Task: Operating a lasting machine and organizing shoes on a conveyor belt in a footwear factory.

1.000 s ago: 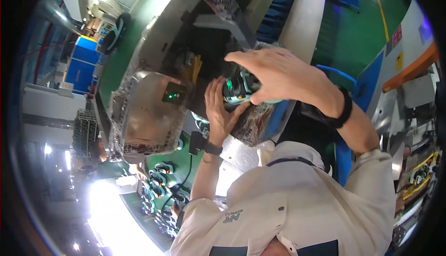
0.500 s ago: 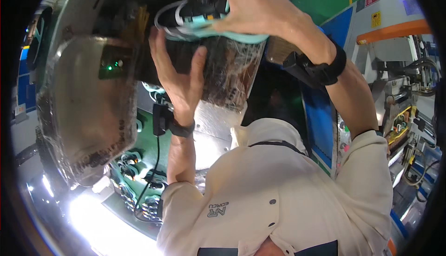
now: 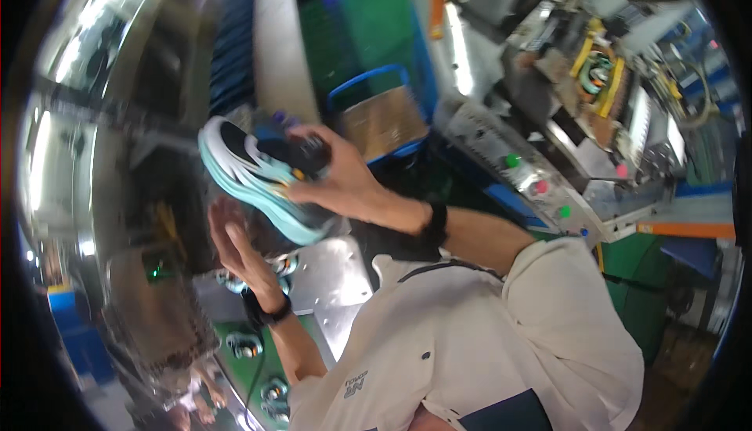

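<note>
A sneaker [image 3: 270, 188] with a mint sole, white stripes and black upper parts hangs in front of me, tilted with its toe toward the far left. My right hand [image 3: 341, 180] grips it around the heel and collar, thumb along the near side. Just below the sole is my left hand [image 3: 239, 243], fingers stretched out and holding nothing; whether it touches the sole I cannot tell. Behind the shoe stands a dark, shiny machine with a cloudy transparent cover [image 3: 153, 306] at its near left end.
A bare metal plate [image 3: 337, 274] lies below the hands. More mint sneakers [image 3: 244, 345] rest on a green surface at lower left. A blue-framed cart [image 3: 384, 122] carries cardboard. To the right stands a machine with a button panel [image 3: 509, 157].
The view has swung toward the right, bringing the button-panel machine closer to the middle. My right hand has brought the sneaker nearer and tilted it; my left hand has dropped slightly away below.
</note>
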A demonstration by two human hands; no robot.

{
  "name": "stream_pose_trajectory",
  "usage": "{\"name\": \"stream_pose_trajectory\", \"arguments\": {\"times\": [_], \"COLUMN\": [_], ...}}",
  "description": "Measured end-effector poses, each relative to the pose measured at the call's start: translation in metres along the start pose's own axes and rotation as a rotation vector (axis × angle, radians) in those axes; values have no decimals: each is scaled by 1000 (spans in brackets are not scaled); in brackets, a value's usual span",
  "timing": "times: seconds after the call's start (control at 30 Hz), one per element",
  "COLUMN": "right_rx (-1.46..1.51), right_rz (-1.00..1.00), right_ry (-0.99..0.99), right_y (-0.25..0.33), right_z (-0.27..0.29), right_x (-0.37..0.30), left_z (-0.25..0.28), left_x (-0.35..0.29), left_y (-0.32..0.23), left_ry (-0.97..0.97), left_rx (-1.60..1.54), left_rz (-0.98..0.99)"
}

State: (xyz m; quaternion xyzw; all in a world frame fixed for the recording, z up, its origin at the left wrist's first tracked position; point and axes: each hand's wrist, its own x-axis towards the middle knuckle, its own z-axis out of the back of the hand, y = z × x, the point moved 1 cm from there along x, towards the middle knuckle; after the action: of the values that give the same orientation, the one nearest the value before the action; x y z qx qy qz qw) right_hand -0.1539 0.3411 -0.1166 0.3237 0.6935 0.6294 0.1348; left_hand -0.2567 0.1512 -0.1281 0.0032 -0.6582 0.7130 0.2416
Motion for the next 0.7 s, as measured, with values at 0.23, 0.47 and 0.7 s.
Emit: {"name": "stream_pose_trajectory", "arguments": {"times": [0.23, 0.47, 0.7], "right_rx": [-36, -298, -425], "right_rz": [-15, 56, 145], "right_ry": [-327, -973, -1426], "right_y": [58, 118, 159], "right_z": [209, 418, 516], "right_x": [-98, -197, -274], "left_z": [-232, -461, -735], "left_x": [-110, -148, -187], "left_y": [-86, -136, -91], "left_ry": [672, 1363, 1218], "left_rx": [-410, -399, -21], "left_rz": [227, 248, -149]}}
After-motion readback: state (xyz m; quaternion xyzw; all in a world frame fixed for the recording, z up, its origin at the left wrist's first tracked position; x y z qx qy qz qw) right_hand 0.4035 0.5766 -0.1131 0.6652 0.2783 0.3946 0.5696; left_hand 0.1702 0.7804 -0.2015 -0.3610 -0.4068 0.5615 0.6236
